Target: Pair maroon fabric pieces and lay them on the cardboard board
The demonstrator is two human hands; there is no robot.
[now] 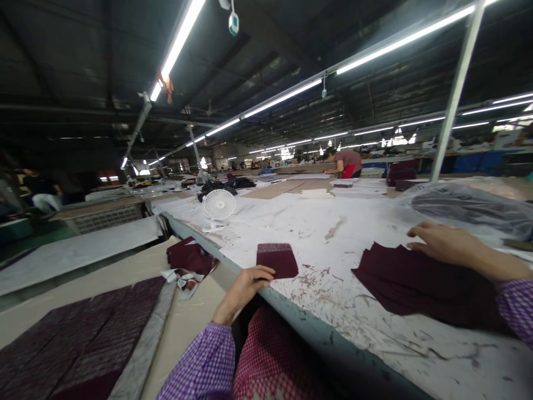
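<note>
A small neat stack of maroon fabric pieces [280,264], with a greyish speckled band along its far edge, lies near the table's front edge. My left hand [249,282] is at its near left corner, thumb and fingers closed on that corner. To the right, a larger dark maroon cloth [420,280] with jagged edges is spread on the white table top [333,255]. Over its far edge hovers my right hand [447,244], fingers apart and curved, with nothing visible between them. Part of the cloth is hidden by my right forearm.
A white fan [219,205] stands at the table's left edge. Clear plastic wrap [466,205] lies at the far right. On the lower left surface are speckled maroon panels [87,339] and a crumpled maroon cloth [190,256]. A person [348,161] bends over a table further back.
</note>
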